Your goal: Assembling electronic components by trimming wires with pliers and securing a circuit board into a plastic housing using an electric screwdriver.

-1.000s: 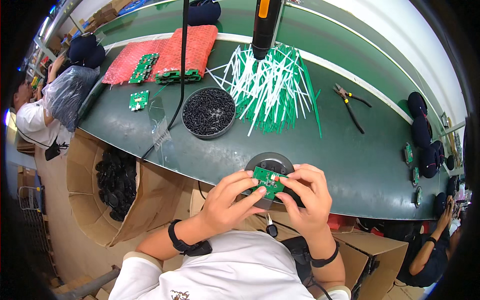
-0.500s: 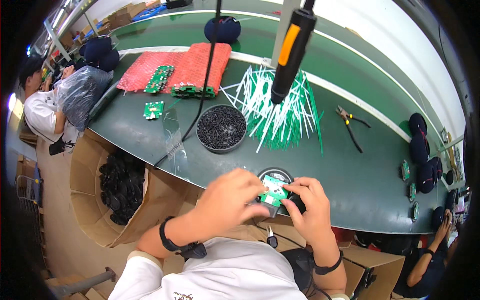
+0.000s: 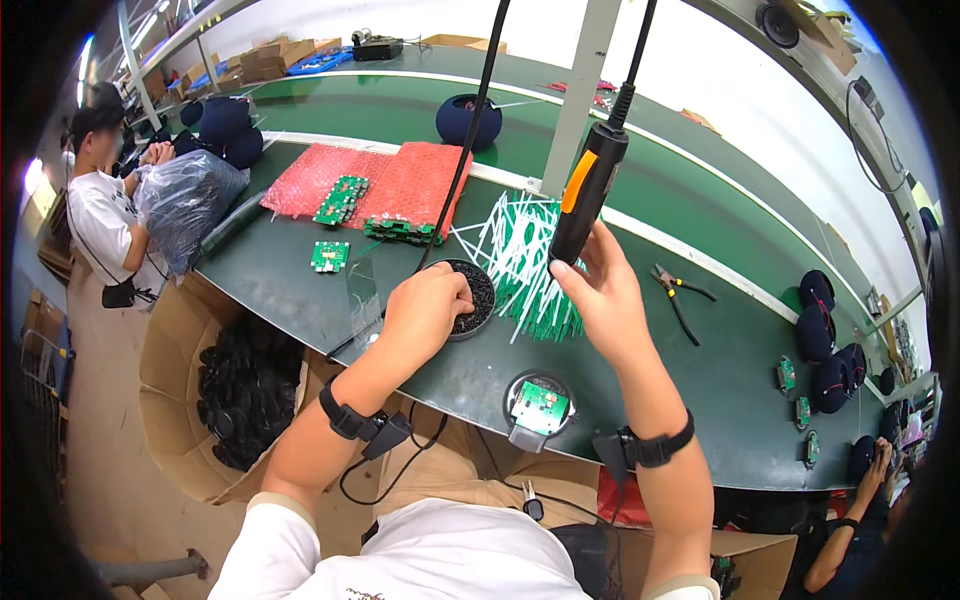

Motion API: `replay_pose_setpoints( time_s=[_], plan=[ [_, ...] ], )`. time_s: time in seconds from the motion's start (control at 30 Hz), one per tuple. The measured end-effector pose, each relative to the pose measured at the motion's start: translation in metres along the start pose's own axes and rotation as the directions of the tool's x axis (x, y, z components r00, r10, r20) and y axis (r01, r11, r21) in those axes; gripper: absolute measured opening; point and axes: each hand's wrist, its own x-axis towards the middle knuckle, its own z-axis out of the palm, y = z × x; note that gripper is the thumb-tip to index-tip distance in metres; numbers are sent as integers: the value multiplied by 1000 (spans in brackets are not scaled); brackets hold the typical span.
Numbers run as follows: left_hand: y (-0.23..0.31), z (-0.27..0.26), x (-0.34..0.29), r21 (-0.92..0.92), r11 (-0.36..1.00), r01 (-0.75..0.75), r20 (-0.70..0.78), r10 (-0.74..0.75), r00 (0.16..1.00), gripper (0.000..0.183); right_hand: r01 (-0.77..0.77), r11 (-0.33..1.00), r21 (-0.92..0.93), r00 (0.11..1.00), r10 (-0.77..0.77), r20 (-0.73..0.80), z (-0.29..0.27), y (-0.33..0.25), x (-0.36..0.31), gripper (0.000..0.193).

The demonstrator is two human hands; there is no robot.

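My left hand (image 3: 424,312) dips into a round dish (image 3: 484,318) of small black screws, its fingers drawn together; whatever lies between the fingertips is hidden. My right hand (image 3: 612,298) is at the lower end of a hanging black electric screwdriver (image 3: 590,185) with an orange lever, thumb in front and fingers curled behind it. At the table's near edge, a green circuit board (image 3: 540,408) sits on a round black part (image 3: 566,392), with neither hand on it. Behind the screwdriver's tip lies a heap of white and green strips (image 3: 520,245).
Diagonal cutters (image 3: 680,305) lie to the right. Further left are a loose circuit board (image 3: 329,256) and red bubble wrap (image 3: 310,182) with stacked boards. A cardboard box (image 3: 185,400) of black parts stands below the left edge. Dark blue round housings (image 3: 818,330) line the right side.
Both hands have left the circuit board at the near edge. My left hand has gone up and left into the screw dish, my right hand up to the screwdriver. The whole view has shifted.
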Motion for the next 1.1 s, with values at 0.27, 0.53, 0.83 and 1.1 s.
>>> replay_pose_setpoints(
  time_s=[0.27,0.53,0.83,1.1],
  plan=[
    [-5,-5,-8,-229,973,11,-160,-48,986,12,-186,964,192,982,180,50,8,-36,3,47],
    [32,-4,-51,-609,793,-7,46,44,998,17,-238,866,440,936,83,343,-4,-83,-19,26],
    [60,23,-67,-720,689,90,170,49,984,14,-117,928,353,993,112,35,15,-92,-41,27],
    [54,28,-68,-677,735,39,132,69,989,18,-52,910,412,995,80,-52,31,-90,-46,25]
  ],
)
